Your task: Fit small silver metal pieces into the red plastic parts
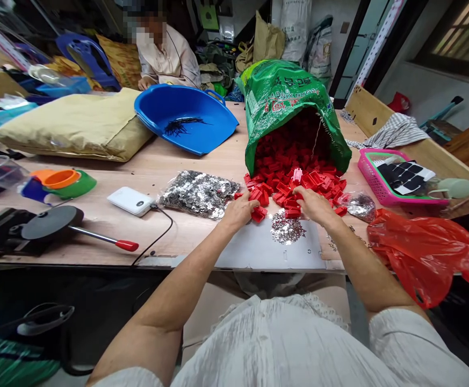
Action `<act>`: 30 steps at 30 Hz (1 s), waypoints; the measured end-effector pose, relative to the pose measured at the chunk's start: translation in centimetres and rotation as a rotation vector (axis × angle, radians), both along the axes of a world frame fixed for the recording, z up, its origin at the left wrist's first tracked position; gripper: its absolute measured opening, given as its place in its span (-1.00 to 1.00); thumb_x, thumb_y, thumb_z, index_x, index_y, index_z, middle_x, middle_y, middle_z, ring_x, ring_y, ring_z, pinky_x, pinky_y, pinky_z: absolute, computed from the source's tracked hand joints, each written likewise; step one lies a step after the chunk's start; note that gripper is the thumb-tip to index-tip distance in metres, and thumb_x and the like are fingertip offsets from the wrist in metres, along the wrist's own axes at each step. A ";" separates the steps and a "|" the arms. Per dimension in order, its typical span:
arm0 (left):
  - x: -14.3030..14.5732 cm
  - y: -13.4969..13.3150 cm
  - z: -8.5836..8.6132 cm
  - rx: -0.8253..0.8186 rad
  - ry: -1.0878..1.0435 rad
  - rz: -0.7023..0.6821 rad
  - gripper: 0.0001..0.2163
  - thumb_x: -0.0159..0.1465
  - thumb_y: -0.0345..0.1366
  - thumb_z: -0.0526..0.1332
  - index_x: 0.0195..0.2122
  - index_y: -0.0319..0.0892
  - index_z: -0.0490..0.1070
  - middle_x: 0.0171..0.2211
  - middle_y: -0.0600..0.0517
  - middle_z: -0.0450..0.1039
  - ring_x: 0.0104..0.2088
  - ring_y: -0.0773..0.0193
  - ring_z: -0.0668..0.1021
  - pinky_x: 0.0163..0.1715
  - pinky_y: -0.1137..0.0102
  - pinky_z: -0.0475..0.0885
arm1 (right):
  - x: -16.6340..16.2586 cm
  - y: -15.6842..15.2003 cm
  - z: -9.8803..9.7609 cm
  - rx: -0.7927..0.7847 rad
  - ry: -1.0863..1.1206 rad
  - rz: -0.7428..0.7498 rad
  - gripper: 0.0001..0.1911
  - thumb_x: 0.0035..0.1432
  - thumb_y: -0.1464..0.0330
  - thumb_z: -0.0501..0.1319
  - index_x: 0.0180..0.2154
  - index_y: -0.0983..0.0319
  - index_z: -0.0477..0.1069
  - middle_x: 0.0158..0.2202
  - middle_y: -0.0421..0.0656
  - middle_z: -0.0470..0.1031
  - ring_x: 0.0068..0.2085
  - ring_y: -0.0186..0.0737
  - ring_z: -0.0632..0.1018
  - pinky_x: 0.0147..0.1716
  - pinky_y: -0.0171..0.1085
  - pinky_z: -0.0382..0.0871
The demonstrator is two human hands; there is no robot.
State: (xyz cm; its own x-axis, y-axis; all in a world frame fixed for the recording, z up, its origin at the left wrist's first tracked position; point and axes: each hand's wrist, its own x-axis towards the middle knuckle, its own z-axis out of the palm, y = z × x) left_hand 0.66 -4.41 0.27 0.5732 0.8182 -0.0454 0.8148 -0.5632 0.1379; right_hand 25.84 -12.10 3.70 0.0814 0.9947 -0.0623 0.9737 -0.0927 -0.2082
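A heap of small red plastic pieces (286, 156) spills from the mouth of a green woven sack (294, 88) onto the table. My left hand (239, 210) is at the heap's left front, thumb and fingers apart, against a few red pieces. At the front right of the heap is my right hand (315, 204), its index finger and thumb spread and touching red pieces; its other fingers are partly hidden. Between my wrists, a small pile of shiny metal bits (287, 228) lies on a white sheet (250, 247).
Left of my hands lie a clear bag of silvery metal parts (200, 192), a white power bank (131, 201) with a cable, and a hand press (52, 223). A blue basin (189, 115) stands behind. At right are a pink basket (383, 183) and a red plastic bag (423, 247). A person (170, 59) sits opposite.
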 end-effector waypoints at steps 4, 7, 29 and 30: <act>-0.3 -0.9 0.5 -0.013 0.041 0.052 -0.65 0.30 -0.32 0.05 0.04 0.10 0.46 0.04 -0.06 0.34 -0.11 0.10 0.54 -0.18 0.30 0.43 | -3.7 1.2 -0.7 0.056 -0.041 0.065 -0.60 0.37 0.27 -0.01 0.21 0.00 0.18 0.03 -0.04 0.42 -0.07 -0.01 0.51 -0.11 -0.10 0.36; -0.2 -1.3 0.9 -0.024 0.063 0.091 -0.66 0.29 -0.29 0.09 0.05 0.06 0.46 0.02 -0.11 0.35 -0.11 0.07 0.55 -0.18 0.29 0.45 | -6.6 2.6 -1.6 0.129 0.016 0.187 -0.54 0.34 0.34 0.05 0.25 0.05 0.15 0.09 -0.05 0.40 0.04 -0.05 0.45 0.00 -0.15 0.34; 4.4 9.4 4.8 0.019 -0.415 0.467 -0.42 0.21 -0.03 0.26 0.24 -0.04 0.20 0.04 -0.08 0.52 0.03 0.08 0.53 -0.07 0.34 0.37 | -0.6 -1.0 -3.9 0.093 0.117 0.152 -0.65 0.23 0.43 0.17 0.05 0.20 0.41 0.02 -0.09 0.50 -0.01 -0.09 0.40 0.05 -0.16 0.25; 4.7 10.1 4.8 0.004 -0.407 0.475 -0.45 0.22 -0.01 0.24 0.21 -0.04 0.25 0.03 -0.08 0.52 0.02 0.08 0.54 -0.07 0.35 0.38 | -0.4 -0.8 -4.1 0.086 0.115 0.155 -0.67 0.23 0.44 0.17 0.03 0.19 0.43 0.01 -0.09 0.51 -0.02 -0.10 0.40 0.04 -0.16 0.26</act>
